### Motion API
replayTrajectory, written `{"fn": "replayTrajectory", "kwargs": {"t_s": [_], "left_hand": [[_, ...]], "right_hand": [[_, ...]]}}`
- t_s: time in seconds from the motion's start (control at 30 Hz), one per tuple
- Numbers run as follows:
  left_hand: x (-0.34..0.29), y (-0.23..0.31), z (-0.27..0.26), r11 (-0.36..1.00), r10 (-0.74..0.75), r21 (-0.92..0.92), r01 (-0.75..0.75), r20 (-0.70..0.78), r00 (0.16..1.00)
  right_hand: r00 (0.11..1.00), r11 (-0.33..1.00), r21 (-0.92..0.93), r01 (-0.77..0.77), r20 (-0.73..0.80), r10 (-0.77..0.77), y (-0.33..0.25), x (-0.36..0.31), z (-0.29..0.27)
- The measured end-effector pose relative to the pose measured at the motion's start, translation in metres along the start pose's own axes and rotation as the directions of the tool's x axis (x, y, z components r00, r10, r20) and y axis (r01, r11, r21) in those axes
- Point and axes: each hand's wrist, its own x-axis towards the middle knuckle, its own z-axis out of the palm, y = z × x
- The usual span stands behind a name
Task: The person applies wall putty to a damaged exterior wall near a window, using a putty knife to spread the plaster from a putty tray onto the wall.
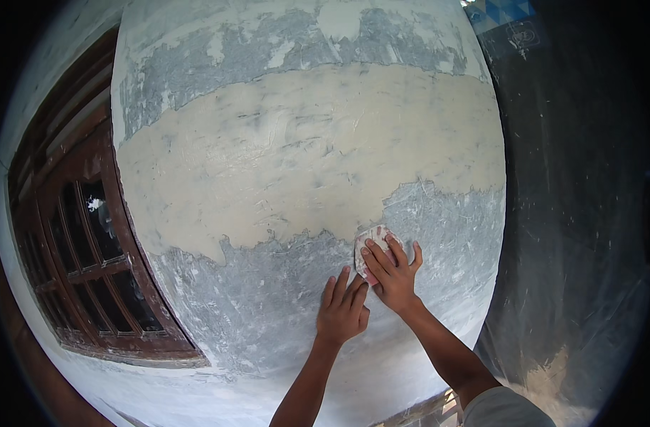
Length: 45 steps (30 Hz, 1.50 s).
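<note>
The right hand [396, 281] is spread over the pad [379, 233]; the left hand [339, 313], loosely spread, is beside it. Press evenly against the wall [311, 149].

A grey wall [446, 228] fills the middle, with a broad, ragged-edged cream band [304, 142] across it, whitish patches above and a paler stretch at the bottom. On the left is a brown window [101, 269] with dark panes [134, 299], one catching a bright reflection. On the right stands a dark surface [574, 178], light-toned low down, with a blue-and-white pattern [508, 11] near its top.
</note>
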Motion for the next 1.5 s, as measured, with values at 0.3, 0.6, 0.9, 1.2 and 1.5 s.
{"fn": "replayTrajectory", "kwargs": {"t_s": [0.3,0.6,0.9,1.2,1.5], "left_hand": [[0.003,0.002,-0.002,1.000,0.013,-0.015,-0.013,-0.009,1.000],[0.003,0.001,-0.007,1.000,0.006,0.004,-0.006,-0.002,1.000],[-0.006,0.023,0.000,0.986,-0.075,-0.139,0.087,0.084,0.994],[-0.071,0.158,0.042,0.838,0.002,-0.511,0.192,0.354,0.935],[-0.143,0.295,0.058,0.661,0.126,-0.636,0.398,0.617,0.777]], "right_hand": [[0.998,1.000,-0.008,-0.015,-0.062,0.015,-0.001,0.026,-0.007],[0.982,0.994,-0.067,-0.081,0.163,0.091,0.011,-0.062,-0.042],[0.922,0.947,0.030,-0.319,0.240,0.303,0.035,-0.097,-0.108],[0.808,0.855,-0.058,-0.516,0.297,0.508,0.065,-0.193,-0.188],[0.470,0.531,-0.168,-0.831,0.298,0.831,0.076,-0.323,-0.319]]}}
